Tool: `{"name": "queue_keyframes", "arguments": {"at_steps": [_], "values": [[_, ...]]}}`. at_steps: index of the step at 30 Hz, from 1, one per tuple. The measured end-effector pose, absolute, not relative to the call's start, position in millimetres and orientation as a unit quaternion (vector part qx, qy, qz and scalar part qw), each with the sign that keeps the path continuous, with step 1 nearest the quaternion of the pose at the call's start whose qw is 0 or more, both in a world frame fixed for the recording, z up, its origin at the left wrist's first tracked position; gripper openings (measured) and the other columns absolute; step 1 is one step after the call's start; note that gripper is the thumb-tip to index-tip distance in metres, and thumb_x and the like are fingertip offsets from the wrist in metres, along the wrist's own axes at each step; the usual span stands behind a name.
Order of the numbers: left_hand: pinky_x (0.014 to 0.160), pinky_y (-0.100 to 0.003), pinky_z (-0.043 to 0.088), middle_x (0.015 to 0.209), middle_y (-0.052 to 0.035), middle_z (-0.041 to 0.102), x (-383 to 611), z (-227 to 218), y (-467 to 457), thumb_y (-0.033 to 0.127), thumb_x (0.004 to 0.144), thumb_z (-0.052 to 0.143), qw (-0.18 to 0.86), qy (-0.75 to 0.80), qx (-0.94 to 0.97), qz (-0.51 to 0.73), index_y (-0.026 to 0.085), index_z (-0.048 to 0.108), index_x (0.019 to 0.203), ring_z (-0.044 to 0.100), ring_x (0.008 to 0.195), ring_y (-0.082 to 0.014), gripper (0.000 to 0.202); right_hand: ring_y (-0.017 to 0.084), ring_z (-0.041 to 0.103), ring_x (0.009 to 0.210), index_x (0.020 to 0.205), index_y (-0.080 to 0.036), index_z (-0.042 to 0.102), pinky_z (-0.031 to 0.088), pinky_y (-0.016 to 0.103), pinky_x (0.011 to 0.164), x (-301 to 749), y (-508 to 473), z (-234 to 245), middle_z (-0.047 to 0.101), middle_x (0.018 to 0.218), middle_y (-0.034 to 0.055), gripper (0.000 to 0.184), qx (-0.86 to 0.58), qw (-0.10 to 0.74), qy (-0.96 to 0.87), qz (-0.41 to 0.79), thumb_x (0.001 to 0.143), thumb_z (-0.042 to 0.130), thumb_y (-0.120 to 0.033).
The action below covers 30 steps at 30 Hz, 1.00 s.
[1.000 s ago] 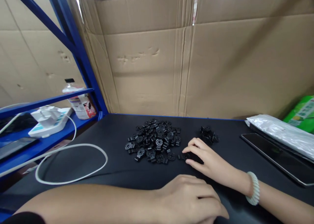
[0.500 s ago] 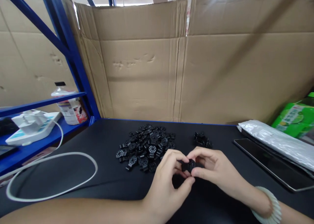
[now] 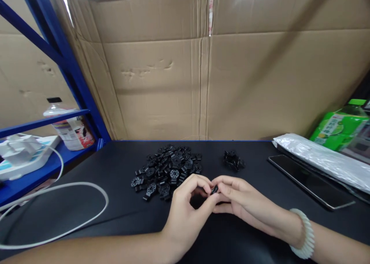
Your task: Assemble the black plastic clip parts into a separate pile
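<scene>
A small black plastic part is pinched between my two hands, mostly covered by the fingers. My left hand grips it from the left with thumb and forefinger, the other fingers curled behind. From the right, my right hand holds the same part between thumb and fingers. Just beyond my left hand lies a heap of black plastic parts, several with round, hole-ringed discs and short stubs. A smaller cluster of black pieces lies beyond my right hand.
A phone and a silvery plastic package lie at the right, near a green-labelled bottle. A white cable loops across the black table at left. Blue shelving holds a power strip and a bottle. Cardboard stands behind.
The black part has turned between my fingers, from its round face showing to a narrow edge. My right hand has rotated and closed in around it. The camera view has shifted slightly.
</scene>
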<state>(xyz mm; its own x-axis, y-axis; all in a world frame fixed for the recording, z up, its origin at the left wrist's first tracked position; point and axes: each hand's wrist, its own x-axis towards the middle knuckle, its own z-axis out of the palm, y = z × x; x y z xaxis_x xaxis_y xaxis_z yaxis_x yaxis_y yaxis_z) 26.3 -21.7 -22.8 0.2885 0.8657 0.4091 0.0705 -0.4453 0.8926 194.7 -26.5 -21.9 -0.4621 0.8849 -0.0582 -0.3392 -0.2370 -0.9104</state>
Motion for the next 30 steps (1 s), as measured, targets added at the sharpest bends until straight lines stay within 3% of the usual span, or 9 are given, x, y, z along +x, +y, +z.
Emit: {"name": "queue_keyframes", "arguments": {"at_steps": [3,6,10,15,21,26,30], "values": [[0.078,-0.031,0.048,0.09,-0.0042,0.066,24.7,-23.2,-23.0,0.013,0.078,0.065,0.395,0.328,0.693,0.506,0.018,0.053,0.073,0.061,0.086,-0.0189,0.014,0.014,0.064,0.083,0.097,-0.014,0.062,0.05,0.035,0.085,194.9,-28.9,-22.5,0.062,0.086,0.0045,0.021,-0.268,0.4,-0.399,0.781,0.091,0.059,-0.033],[0.083,-0.033,0.047,0.092,-0.0048,0.067,24.0,-24.2,-22.8,0.013,0.077,0.067,0.407,0.312,0.692,0.509,0.018,0.053,0.07,0.062,0.092,-0.0203,0.017,0.012,0.063,0.081,0.1,-0.016,0.061,0.05,0.033,0.085,194.6,-29.3,-25.2,0.061,0.086,0.0021,0.019,-0.247,0.399,-0.379,0.798,0.084,0.068,-0.025],[0.083,-0.032,0.048,0.091,-0.0045,0.065,25.2,-23.3,-21.9,0.008,0.072,0.07,0.416,0.292,0.696,0.507,0.017,0.054,0.065,0.062,0.089,-0.0196,0.02,0.009,0.06,0.071,0.091,-0.016,0.058,0.049,0.025,0.073,194.4,-27.1,-28.4,0.057,0.079,-0.0007,0.02,-0.228,0.4,-0.41,0.787,0.079,0.074,-0.021],[0.08,-0.029,0.052,0.087,-0.003,0.065,25.7,-21.4,-22.4,0.005,0.072,0.069,0.457,0.282,0.667,0.517,0.018,0.062,0.087,0.063,0.085,-0.0173,0.021,0.008,0.057,0.065,0.089,-0.018,0.052,0.042,0.02,0.063,199.8,-22.1,-28.9,0.059,0.078,-0.0015,0.028,-0.23,0.4,-0.437,0.772,0.076,0.076,-0.02],[0.068,-0.027,0.053,0.086,-0.0028,0.064,25.2,-24.6,-25.5,0.006,0.068,0.076,0.422,0.261,0.715,0.493,0.019,0.069,0.092,0.06,0.071,-0.0148,0.028,0.011,0.057,0.073,0.104,-0.018,0.052,0.043,0.026,0.07,204.0,-26.2,-15.0,0.061,0.086,0.0037,0.029,-0.244,0.355,-0.49,0.758,0.08,0.066,-0.019],[0.063,-0.025,0.051,0.082,-0.0028,0.067,26.9,-26.7,-24.8,-0.003,0.063,0.074,0.377,0.258,0.75,0.478,0.018,0.072,0.085,0.058,0.066,-0.0137,0.03,0.014,0.056,0.076,0.103,-0.018,0.05,0.044,0.029,0.07,200.0,-31.4,-7.2,0.061,0.092,0.0045,0.036,-0.277,0.325,-0.524,0.737,0.071,0.058,-0.006],[0.06,-0.023,0.05,0.092,-0.0061,0.07,28.0,-26.6,-24.3,-0.003,0.061,0.078,0.375,0.26,0.763,0.457,0.017,0.075,0.083,0.061,0.068,-0.0149,0.03,0.016,0.055,0.09,0.101,-0.019,0.05,0.043,0.03,0.076,199.5,-32.4,-7.2,0.057,0.094,0.0027,0.037,-0.305,0.315,-0.595,0.674,0.068,0.049,-0.002]]}}
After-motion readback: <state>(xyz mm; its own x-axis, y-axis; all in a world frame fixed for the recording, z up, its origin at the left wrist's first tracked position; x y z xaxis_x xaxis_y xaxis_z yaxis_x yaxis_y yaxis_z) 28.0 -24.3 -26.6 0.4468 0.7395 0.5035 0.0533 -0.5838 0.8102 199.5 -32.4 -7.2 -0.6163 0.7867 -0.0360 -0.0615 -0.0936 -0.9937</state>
